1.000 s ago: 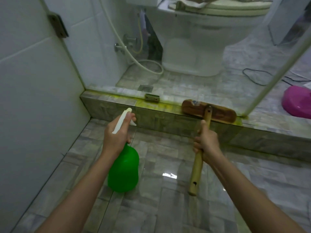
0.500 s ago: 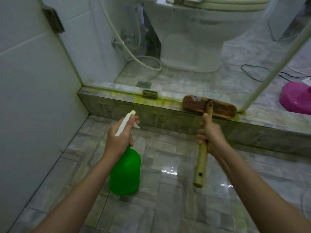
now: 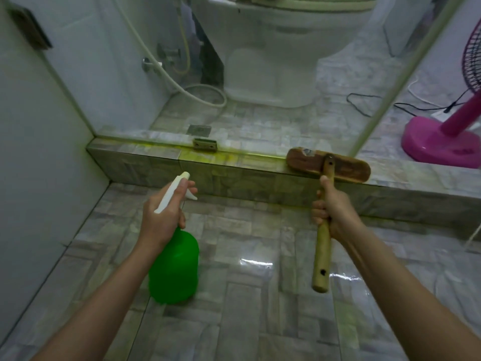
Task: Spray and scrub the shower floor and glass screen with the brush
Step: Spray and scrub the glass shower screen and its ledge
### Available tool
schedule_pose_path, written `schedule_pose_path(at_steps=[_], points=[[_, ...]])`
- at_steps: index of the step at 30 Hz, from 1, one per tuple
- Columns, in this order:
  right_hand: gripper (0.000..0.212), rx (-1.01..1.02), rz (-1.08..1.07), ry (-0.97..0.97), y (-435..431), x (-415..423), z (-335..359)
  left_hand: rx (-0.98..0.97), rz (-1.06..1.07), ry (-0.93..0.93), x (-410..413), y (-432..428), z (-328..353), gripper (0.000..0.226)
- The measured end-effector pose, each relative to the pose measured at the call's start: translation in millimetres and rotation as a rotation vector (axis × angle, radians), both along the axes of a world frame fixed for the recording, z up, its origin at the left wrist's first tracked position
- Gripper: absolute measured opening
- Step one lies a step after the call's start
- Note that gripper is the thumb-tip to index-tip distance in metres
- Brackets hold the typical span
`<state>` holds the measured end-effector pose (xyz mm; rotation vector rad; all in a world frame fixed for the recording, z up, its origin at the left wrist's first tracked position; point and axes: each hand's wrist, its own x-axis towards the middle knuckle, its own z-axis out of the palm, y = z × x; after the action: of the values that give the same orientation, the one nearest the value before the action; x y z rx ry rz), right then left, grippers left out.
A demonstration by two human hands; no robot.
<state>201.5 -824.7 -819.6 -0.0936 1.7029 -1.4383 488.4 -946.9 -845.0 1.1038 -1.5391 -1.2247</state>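
Observation:
My left hand point(image 3: 162, 217) grips the white trigger head of a green spray bottle point(image 3: 174, 267), held above the wet shower floor point(image 3: 247, 295) with its nozzle pointing toward the tiled curb point(image 3: 156, 162). My right hand point(image 3: 331, 212) is closed around the wooden handle of a scrub brush point(image 3: 328, 168). The brush head lies on top of the curb, at the foot of the glass screen point(image 3: 260, 74) near its right edge. Yellow-green liquid stains the curb along the base of the glass.
A white tiled wall point(image 3: 33, 152) stands on the left. Behind the glass are a toilet point(image 3: 281, 48), a hose point(image 3: 182, 87), a floor drain point(image 3: 199, 130) and a small metal bracket point(image 3: 204, 145). At right stands a pink fan point(image 3: 442, 139) with cables on the floor.
The view has shifted down and closer. The brush head has slid slightly right along the curb, and both hands keep their grips.

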Motion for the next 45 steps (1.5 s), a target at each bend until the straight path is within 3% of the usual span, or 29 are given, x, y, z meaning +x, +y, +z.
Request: schedule_pose_path(at_steps=[5, 8, 14, 20, 23, 27, 30, 35, 38, 41, 45], points=[[0.035, -0.018, 0.235, -0.001, -44, 43, 1, 0.002, -0.022, -0.03, -16, 4, -1, 0.024], [0.037, 0.032, 0.314, 0.04, -27, 20, 0, 0.005, -0.059, -0.031, -24, 8, 0, 0.027], [0.038, 0.029, 0.077, -0.046, 38, -61, 11, 0.019, -0.081, -0.006, -20, 10, 1, 0.034], [0.034, 0.0, 0.239, -0.029, -30, 19, 11, 0.007, -0.09, -0.035, -29, 11, -1, 0.024], [0.035, 0.024, 0.27, -0.017, -30, 21, 12, 0.043, -0.093, -0.035, -30, 12, -1, 0.024], [0.036, 0.016, 0.095, 0.061, 7, -9, 5, 0.061, -0.045, -0.026, -17, 9, 3, 0.031], [0.039, 0.031, 0.024, 0.12, -4, 15, -4, 0.079, 0.007, -0.034, -1, 7, 4, 0.035], [0.042, 0.005, 0.322, 0.108, -97, 121, -6, 0.092, 0.089, -0.023, 25, -4, 4, 0.033], [0.041, 0.019, 0.394, 0.109, -114, 144, -3, 0.086, 0.14, -0.01, 41, -9, 5, 0.033], [0.044, -0.016, 0.271, 0.156, -98, 127, -15, 0.09, 0.18, -0.018, 57, -14, 6, 0.028], [0.044, -0.075, 0.078, 0.071, -111, 144, -26, 0.097, 0.237, -0.016, 81, -18, 6, 0.027]])
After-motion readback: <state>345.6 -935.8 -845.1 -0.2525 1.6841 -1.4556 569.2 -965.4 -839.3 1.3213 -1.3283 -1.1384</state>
